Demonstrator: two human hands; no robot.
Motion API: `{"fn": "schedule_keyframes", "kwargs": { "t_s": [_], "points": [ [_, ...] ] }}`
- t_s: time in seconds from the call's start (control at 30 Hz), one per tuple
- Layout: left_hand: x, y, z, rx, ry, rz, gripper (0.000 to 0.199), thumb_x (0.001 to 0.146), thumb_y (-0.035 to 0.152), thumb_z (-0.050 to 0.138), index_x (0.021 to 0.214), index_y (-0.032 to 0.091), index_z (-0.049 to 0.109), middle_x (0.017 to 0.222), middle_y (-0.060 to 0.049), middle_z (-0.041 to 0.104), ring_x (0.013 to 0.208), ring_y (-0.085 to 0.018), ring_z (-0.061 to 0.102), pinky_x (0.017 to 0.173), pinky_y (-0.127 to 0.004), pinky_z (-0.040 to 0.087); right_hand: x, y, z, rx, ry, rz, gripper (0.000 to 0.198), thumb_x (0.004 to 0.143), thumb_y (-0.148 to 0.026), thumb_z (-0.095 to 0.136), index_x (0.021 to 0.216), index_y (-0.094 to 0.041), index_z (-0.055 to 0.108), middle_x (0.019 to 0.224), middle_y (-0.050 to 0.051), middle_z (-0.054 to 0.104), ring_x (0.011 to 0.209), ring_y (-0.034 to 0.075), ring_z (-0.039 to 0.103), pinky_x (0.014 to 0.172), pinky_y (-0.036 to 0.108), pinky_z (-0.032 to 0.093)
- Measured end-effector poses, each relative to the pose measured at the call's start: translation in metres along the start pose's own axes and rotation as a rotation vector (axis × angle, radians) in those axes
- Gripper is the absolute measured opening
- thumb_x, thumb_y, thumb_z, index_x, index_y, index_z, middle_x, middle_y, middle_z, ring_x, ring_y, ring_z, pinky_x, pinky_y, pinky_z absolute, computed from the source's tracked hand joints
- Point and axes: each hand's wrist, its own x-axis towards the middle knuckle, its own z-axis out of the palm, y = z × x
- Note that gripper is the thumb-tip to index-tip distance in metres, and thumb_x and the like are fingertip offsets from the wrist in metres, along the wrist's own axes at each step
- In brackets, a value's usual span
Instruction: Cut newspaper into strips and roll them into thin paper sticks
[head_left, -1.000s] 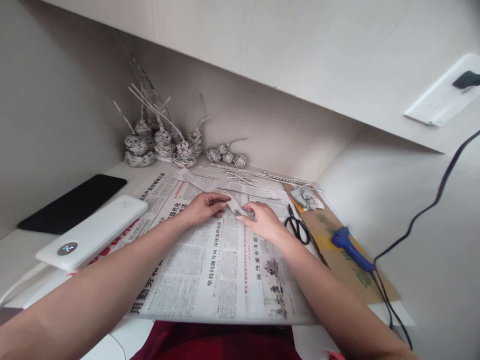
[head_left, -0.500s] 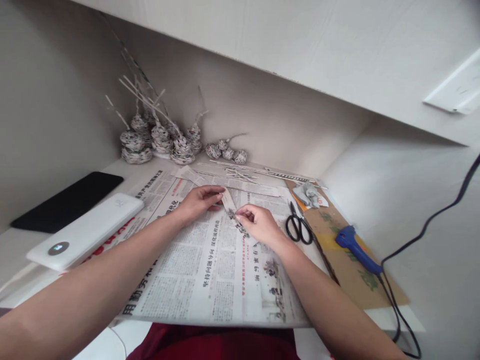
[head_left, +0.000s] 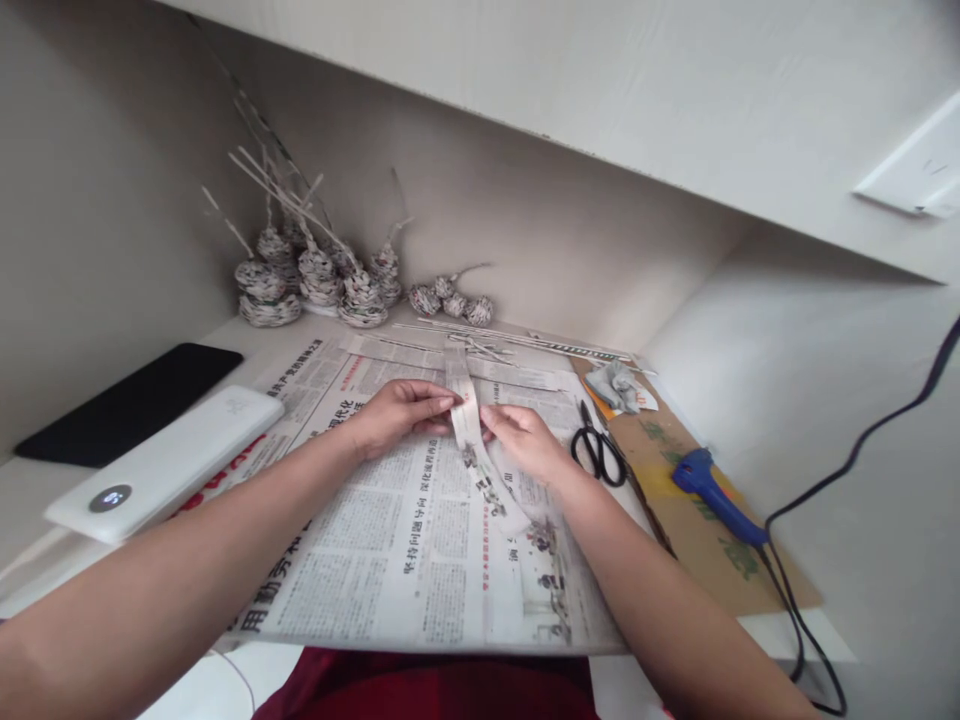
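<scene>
A long narrow newspaper strip (head_left: 466, 412) runs between my hands, its far end pointing to the back and its printed near end curving down to the right. My left hand (head_left: 409, 415) is closed, pinching the strip's left edge between thumb and fingers. At the right edge, my right hand (head_left: 521, 435) pinches the strip too, its fingertips partly hidden behind the paper. Beneath both hands lie spread newspaper sheets (head_left: 375, 560). Black-handled scissors (head_left: 598, 450) rest just right of my right hand.
Woven paper gourd shapes (head_left: 364, 298) stand at the back left, with small woven balls (head_left: 480, 311) beside them. Thin paper sticks (head_left: 585, 352) lie along the back. A blue glue gun (head_left: 716, 495) sits on cardboard (head_left: 772, 580). A white power bank (head_left: 172, 455) and black tablet-like slab (head_left: 135, 400) are left.
The strip now extends farther toward the back and shows more of its length. My right hand has moved slightly right and up along its edge; my left hand stays on it.
</scene>
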Motion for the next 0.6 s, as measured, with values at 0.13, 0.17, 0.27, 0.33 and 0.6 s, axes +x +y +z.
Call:
{"fn": "schedule_keyframes", "kwargs": {
  "t_s": [0.13,0.17,0.27,0.33,0.6],
  "points": [
    [0.0,-0.001,-0.001,0.019,-0.043,-0.022,0.028,0.065,0.034,0.081,0.076,0.01,0.071,0.073,-0.005,0.069,0.067,-0.012,0.065,0.064,-0.022,0.055,-0.003,0.003,0.007,0.012,-0.084,-0.005,0.031,0.081,-0.045,0.061,0.078,-0.016,0.069,0.062,-0.001,0.061,0.06,0.012,0.056,0.061,0.024,0.042],
    [0.001,-0.001,-0.001,0.017,-0.044,-0.022,0.029,0.066,0.035,0.08,0.075,0.01,0.069,0.071,-0.005,0.067,0.065,-0.011,0.064,0.062,-0.021,0.055,-0.003,0.004,0.008,0.029,-0.072,0.011,0.03,0.079,-0.045,0.063,0.076,-0.016,0.069,0.06,-0.002,0.059,0.057,0.012,0.054,0.059,0.024,0.041],
    [0.002,0.0,-0.001,-0.007,0.003,-0.02,0.029,0.069,0.036,0.078,0.076,0.012,0.063,0.064,-0.002,0.064,0.059,-0.01,0.062,0.056,-0.019,0.053,-0.004,0.007,0.01,0.099,-0.024,0.06,0.028,0.073,-0.044,0.069,0.075,-0.016,0.068,0.059,-0.002,0.057,0.053,0.01,0.05,0.055,0.024,0.039],
    [0.002,0.0,-0.002,-0.018,0.044,-0.02,0.031,0.069,0.034,0.079,0.083,0.015,0.059,0.062,0.0,0.062,0.055,-0.009,0.06,0.051,-0.017,0.051,-0.005,0.006,0.011,0.117,-0.01,0.062,0.027,0.071,-0.043,0.071,0.075,-0.017,0.068,0.061,-0.002,0.058,0.053,0.01,0.049,0.055,0.024,0.038],
    [0.003,-0.002,-0.003,-0.002,0.081,-0.004,0.05,0.06,0.017,0.084,0.1,0.017,0.054,0.066,0.004,0.059,0.051,-0.007,0.059,0.05,-0.017,0.051,-0.012,-0.006,0.016,-0.044,-0.013,-0.004,0.032,0.071,-0.044,0.071,0.063,-0.018,0.054,0.058,-0.006,0.047,0.053,0.009,0.039,0.052,0.022,0.031]
  ]
}}
